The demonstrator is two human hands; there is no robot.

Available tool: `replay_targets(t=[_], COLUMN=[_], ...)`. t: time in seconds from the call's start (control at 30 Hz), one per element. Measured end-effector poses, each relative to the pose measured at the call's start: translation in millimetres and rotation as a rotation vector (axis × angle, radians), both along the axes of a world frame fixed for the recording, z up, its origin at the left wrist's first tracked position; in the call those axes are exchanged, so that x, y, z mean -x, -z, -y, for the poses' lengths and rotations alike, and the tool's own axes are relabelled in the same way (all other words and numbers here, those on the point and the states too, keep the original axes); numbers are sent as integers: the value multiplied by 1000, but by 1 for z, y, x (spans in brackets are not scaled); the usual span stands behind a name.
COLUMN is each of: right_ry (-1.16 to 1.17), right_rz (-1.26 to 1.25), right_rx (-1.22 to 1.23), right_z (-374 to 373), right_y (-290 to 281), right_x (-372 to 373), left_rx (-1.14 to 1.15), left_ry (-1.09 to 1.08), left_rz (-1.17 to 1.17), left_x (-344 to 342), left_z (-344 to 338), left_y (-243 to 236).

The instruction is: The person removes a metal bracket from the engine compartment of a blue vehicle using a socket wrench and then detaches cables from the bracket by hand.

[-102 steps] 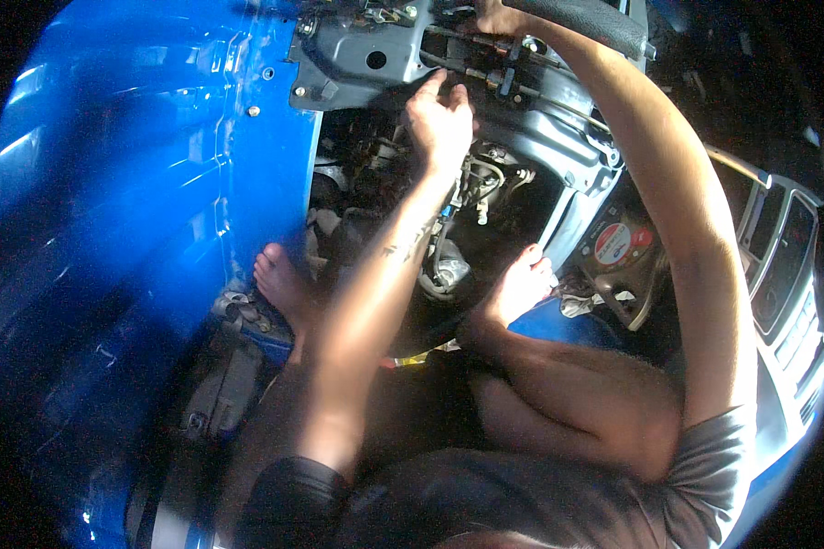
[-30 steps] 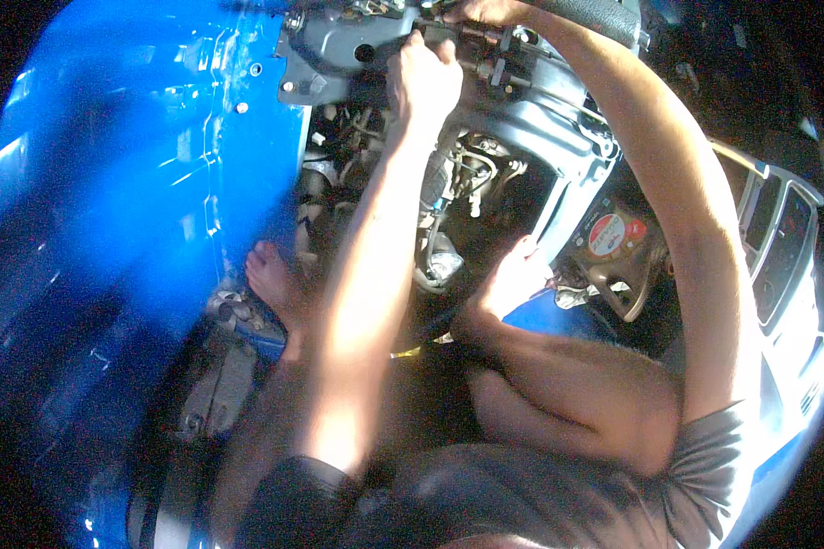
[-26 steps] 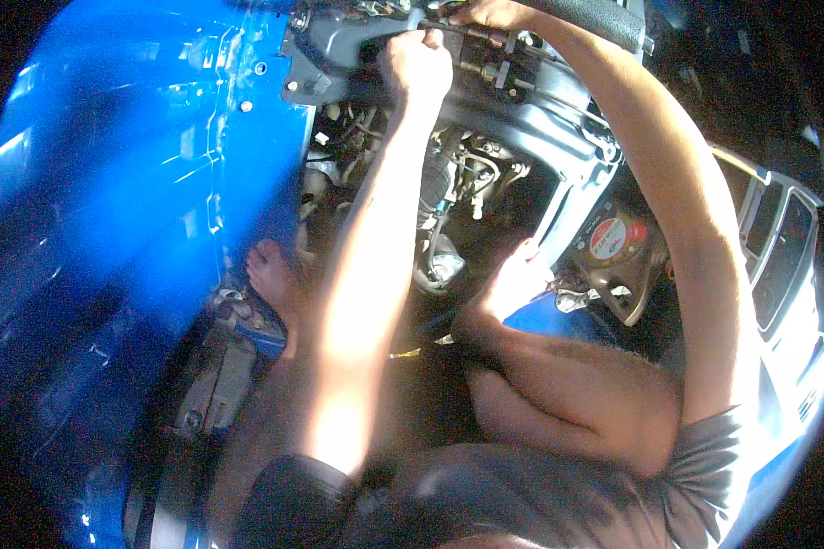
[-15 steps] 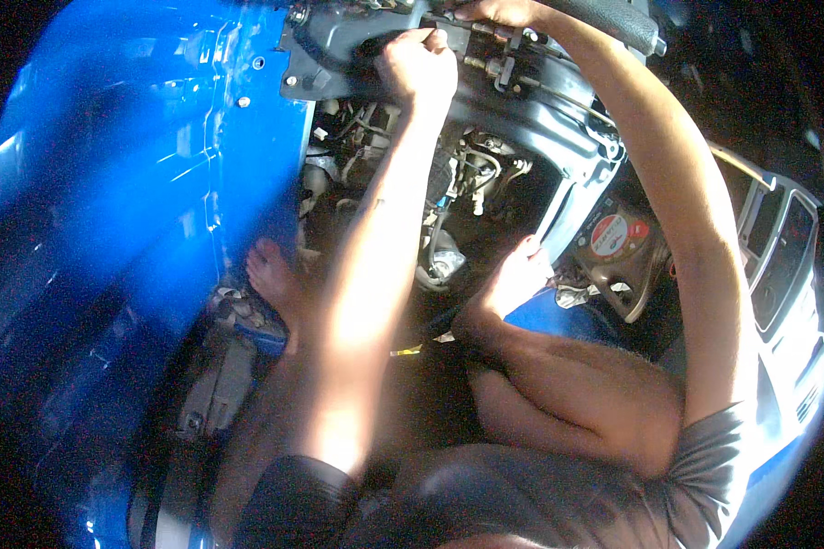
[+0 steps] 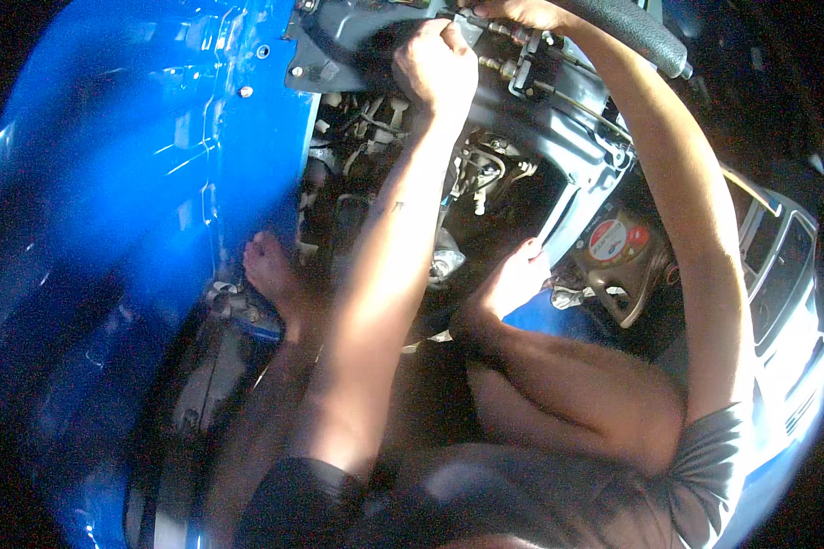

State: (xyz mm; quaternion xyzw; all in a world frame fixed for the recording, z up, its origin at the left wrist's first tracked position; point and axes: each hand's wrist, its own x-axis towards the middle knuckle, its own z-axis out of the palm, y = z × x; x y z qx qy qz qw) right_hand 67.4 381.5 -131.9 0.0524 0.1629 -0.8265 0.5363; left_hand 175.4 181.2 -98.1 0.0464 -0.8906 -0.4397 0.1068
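My left hand (image 5: 437,69) is closed at a dark metal bracket (image 5: 316,41) near the top centre; what its fingers hold is hidden. My right hand (image 5: 515,14) reaches to the top edge, beside metal fittings and rods (image 5: 525,64) under a black padded bar (image 5: 636,35). Its fingers are curled at a small part I cannot make out. Below both hands is a dark cavity with hoses and metal engine parts (image 5: 485,174).
A large blue painted panel (image 5: 128,165) fills the left. My bare feet (image 5: 270,270) are braced at the cavity's edges. Right of it are a silver rail (image 5: 572,206), a brown part with a red-and-white label (image 5: 618,240) and a pale trim panel (image 5: 792,320) at the rim.
My left hand has risen since the oldest frame and its fingers have closed. Over the last second it has shifted slightly right, and my right hand also appears slightly further right.
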Motion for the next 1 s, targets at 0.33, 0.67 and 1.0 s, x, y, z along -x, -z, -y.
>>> replay_targets(t=[0.33,0.67,1.0], right_ry=[31,10,-33], right_rz=[334,332,285], right_rx=[223,221,166], right_z=[-9,-10,14], right_y=[21,3,-4], right_x=[0,0,2], left_rx=[188,-237,207], left_ry=[33,-138,27], left_rz=[29,-30,-274], left_x=[15,-21,-30], left_z=[7,36,40], left_y=[10,-15,4])
